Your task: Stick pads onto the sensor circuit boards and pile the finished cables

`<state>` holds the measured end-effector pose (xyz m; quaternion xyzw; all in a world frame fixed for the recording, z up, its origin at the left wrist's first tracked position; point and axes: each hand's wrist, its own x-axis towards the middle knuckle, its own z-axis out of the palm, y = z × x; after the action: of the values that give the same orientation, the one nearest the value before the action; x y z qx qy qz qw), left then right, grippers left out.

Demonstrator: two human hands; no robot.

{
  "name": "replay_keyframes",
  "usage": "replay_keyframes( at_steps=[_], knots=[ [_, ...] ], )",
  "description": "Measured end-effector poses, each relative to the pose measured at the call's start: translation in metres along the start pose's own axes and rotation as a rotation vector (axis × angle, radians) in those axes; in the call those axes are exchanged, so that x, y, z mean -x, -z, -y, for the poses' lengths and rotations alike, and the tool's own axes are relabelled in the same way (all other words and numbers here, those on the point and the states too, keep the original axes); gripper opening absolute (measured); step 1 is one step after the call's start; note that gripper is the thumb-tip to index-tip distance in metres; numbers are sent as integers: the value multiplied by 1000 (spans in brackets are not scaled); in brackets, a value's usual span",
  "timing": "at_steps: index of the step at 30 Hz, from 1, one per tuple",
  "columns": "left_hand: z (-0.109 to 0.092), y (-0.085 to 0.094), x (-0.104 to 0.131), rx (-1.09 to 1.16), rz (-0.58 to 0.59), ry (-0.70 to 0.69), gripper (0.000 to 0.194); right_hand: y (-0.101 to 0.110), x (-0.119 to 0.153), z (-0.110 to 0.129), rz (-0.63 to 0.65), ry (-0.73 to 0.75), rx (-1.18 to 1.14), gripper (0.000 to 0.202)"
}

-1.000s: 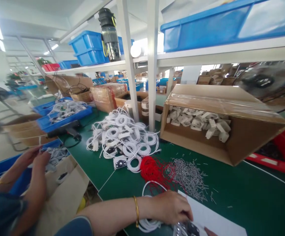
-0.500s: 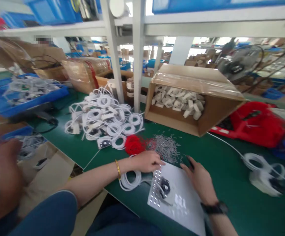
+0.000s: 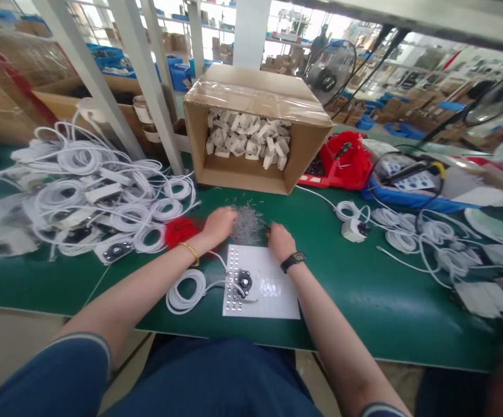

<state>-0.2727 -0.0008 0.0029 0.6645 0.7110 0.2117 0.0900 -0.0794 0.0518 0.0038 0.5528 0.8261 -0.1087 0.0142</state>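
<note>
The left hand [image 3: 221, 225] is at the left edge of a heap of small grey pins [image 3: 248, 226], beside some red wires [image 3: 182, 230]; I cannot tell whether its bent fingers grip anything. The right hand [image 3: 281, 242] is on the other side of the heap, fingers closed on a thin dark item [image 3: 266, 223] pointing toward the pins. Between the 2 forearms a white board [image 3: 272, 307] lies flat on the green worktop [image 3: 342, 313], bearing 1 black part [image 3: 245, 280] and, along its left side, rows of shiny studs [image 3: 234, 269]. A coil of white cable [image 3: 186, 291] lies just left of the board. Behind the heap, a cardboard box [image 3: 242, 176] with its open side facing forward holds white housings [image 3: 249, 139]
</note>
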Motion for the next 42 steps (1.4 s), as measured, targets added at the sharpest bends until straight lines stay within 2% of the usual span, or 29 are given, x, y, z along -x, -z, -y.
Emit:
replay_keyframes(
  at_steps=[6, 10, 13, 16, 18, 20, 22, 27, 31, 35, 42],
  knots=[
    [6, 15, 4, 137, -140, 41, 16, 10, 1, 4, -29, -4, -43, 12],
    [4, 35, 22, 256, -180, 129, 20, 27, 24, -5, -133, 35, -167, 17],
    [-11, 51, 60, 355, -198, 146, 18, 29, 64, -14, -228, 117, -588, 14],
    [-34, 54, 114, 487, -222, 77, 14, 15, 113, -19, -94, 123, -1004, 20],
    [-46, 46, 148, 506, -250, 36, 13, 1, 139, -20, -30, 34, -1083, 19],
    [-53, 32, 172, 490, -307, 5, 12, -13, 155, -18, -104, -48, -1088, 14],
    [-56, 17, 185, 462, -350, -32, 11, -22, 164, -14, -206, -84, -1081, 12],
    [-56, -9, 184, 395, -277, -222, 8, -29, 171, 2, -277, -14, -961, 10],
    [-54, -19, 180, 302, -229, -284, 11, -31, 173, 8, -306, 30, -832, 7],
    [-50, -22, 181, 192, -234, -372, 14, -34, 174, 8, -297, 90, -752, 11],
    [-47, -20, 183, 138, -274, -415, 18, -27, 167, 8, -341, 42, -741, 10]
  ],
)
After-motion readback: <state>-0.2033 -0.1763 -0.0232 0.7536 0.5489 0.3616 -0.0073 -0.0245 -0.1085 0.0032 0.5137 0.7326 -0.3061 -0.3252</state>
